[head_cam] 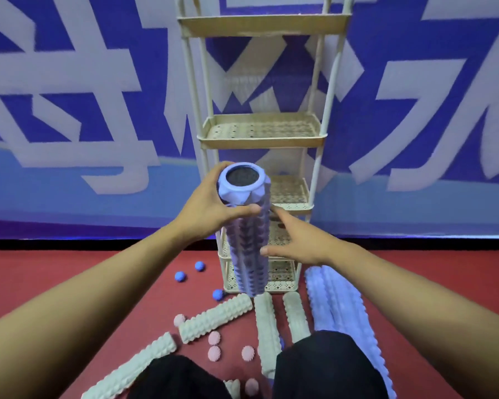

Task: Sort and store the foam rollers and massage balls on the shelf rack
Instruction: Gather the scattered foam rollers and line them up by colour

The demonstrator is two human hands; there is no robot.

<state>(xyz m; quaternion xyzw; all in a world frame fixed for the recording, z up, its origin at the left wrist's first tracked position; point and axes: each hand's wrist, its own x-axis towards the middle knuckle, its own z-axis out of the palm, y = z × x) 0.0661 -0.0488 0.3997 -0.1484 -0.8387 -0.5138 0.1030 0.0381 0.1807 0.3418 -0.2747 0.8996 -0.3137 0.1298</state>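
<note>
A purple foam roller point(247, 231) is held nearly upright in front of the shelf rack point(261, 131), apparently so that its length can be judged against the gaps between the tiers before a place is chosen. The left hand point(213, 207) is closed around its upper part just below the open end, while the right hand point(297, 240) is half open, fingers spread against the lower side, seemingly to steady it rather than carry it. The shelves in view appear bare, and the remaining white rollers point(215, 318), purple rollers point(340, 309) and blue massage balls point(180, 276) and pink massage balls point(214, 338) are left scattered on the red floor point(69, 272).
</note>
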